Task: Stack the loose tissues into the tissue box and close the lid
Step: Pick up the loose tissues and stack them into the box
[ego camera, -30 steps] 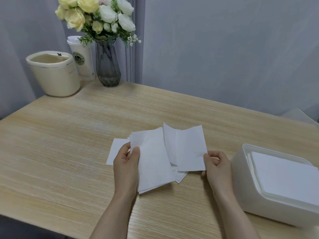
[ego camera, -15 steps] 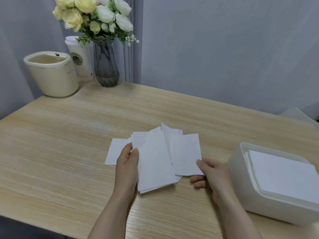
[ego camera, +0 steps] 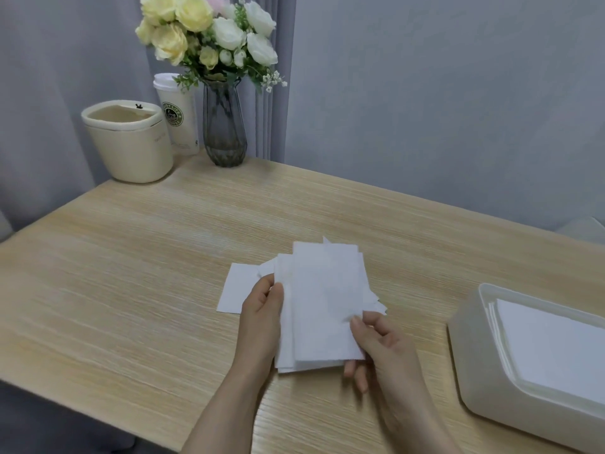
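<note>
A: Tissues first; where are they lying?

B: A fanned pile of loose white paper tissues (ego camera: 322,303) is sitting near the middle of the pale wood-grain desk (ego camera: 131,273), a little toward the near edge; one single white sheet (ego camera: 237,291) is lying flat on the desk, poking out from under the pile's left side.

A: And the hands?

B: The left hand (ego camera: 260,317) is pinching the pile's left edge, thumb on top and fingers beneath; the right hand (ego camera: 381,345) is pinching the lower right corner of the top tissue, thumb pressing on it and fingers curling under the pile.

A: Where is the box standing?

B: The white rounded plastic tissue box (ego camera: 474,365) is sitting at the desk's right edge, well apart from the pile; it is lying open on top, with a neat white stack of tissues (ego camera: 550,345) showing inside.

A: Anything at the far left corner?

B: A cream round bin (ego camera: 129,142), a white lidded paper cup (ego camera: 178,116) and a grey glass vase (ego camera: 224,126) holding yellow and white roses (ego camera: 209,31) are standing close together there.
</note>
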### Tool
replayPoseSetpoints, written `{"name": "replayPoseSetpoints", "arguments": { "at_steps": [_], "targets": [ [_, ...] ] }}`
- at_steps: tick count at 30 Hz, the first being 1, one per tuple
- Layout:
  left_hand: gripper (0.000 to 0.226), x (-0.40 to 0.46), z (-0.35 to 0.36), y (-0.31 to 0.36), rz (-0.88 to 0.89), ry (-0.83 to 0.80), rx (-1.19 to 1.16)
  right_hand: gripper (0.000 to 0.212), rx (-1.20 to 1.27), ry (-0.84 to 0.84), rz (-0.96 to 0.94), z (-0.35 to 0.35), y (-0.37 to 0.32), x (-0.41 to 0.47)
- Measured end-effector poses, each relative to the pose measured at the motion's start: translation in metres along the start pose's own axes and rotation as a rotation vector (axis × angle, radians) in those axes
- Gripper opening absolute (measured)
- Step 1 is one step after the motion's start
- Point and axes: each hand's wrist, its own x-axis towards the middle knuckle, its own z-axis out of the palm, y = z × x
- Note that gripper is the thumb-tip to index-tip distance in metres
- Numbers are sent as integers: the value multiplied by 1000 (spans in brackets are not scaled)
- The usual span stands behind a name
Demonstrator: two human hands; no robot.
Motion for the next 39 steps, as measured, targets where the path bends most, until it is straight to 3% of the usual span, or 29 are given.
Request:
{"name": "replayPoseSetpoints", "arguments": {
  "at_steps": [5,18,22,27,30,35,39],
  "targets": [
    [18,-2,0,3,-35,-14,-62,12,-76,-12,-6,8,11,-2],
    [29,-2,0,1,37,-31,-57,12,-113,-15,-6,8,14,-2],
    [18,-1,1,-2,51,-48,-42,8,-127,-16,-29,10,13,-7],
    [25,-1,0,-3,69,-77,-55,42,-355,157,-337,13,17,-10],
    [24,-3,3,-4,55,-140,-84,55,-425,33,-304,18,15,-10],
    [23,-8,10,-4,49,-238,-11,56,-494,-59,-299,24,13,-15],
    [31,-5,13,-3,105,-138,6,61,-389,-10,-295,21,8,-18]
  ]
}}
